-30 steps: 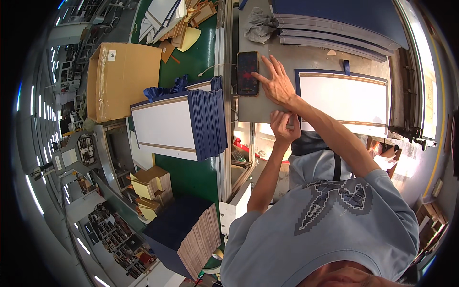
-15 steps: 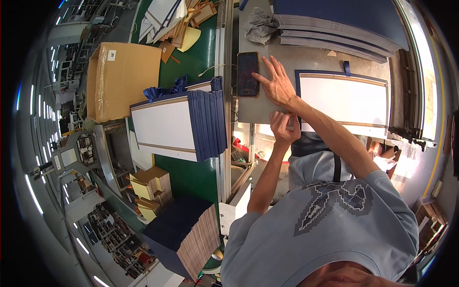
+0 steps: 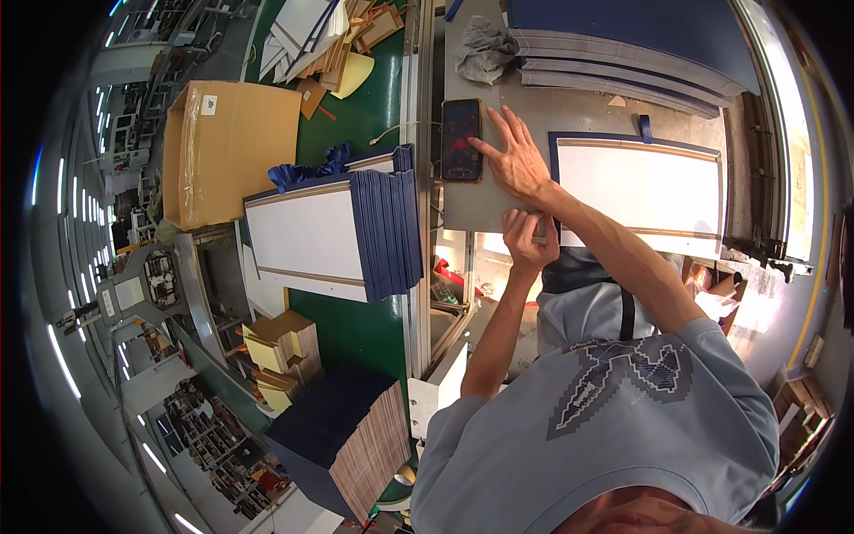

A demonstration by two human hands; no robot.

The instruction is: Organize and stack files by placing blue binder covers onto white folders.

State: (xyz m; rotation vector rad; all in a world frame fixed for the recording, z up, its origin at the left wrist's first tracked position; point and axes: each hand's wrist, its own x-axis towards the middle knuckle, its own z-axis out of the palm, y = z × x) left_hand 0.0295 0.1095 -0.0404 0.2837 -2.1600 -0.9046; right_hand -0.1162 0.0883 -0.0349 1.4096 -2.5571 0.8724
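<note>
My right hand point(image 3: 519, 165) rests on the grey tabletop point(image 3: 467, 209) with its fingers spread. Its thumb reaches over the right edge of a dark phone point(image 3: 461, 147), at or just above the screen, which shows dark and red colours. At the table's near edge, just below the right wrist, my left hand point(image 3: 530, 238) has its fingers curled together; whatever they hold, if anything, is hidden. Right of both hands lies a white panel with a blue border point(image 3: 645, 187), tan strips along two sides and a blue ribbon tab point(image 3: 645, 127) at its far edge.
A crumpled grey cloth point(image 3: 486, 52) and stacked blue boards point(image 3: 623, 67) lie at the back. Along the green bench on the left are a cardboard box point(image 3: 236, 151), blue-edged white panels point(image 3: 311, 236), yellowish blocks point(image 3: 283, 347) and a dark blue stack point(image 3: 342, 436).
Red on the phone's screen looks brighter than before. Both hands hold nearly the same pose and place.
</note>
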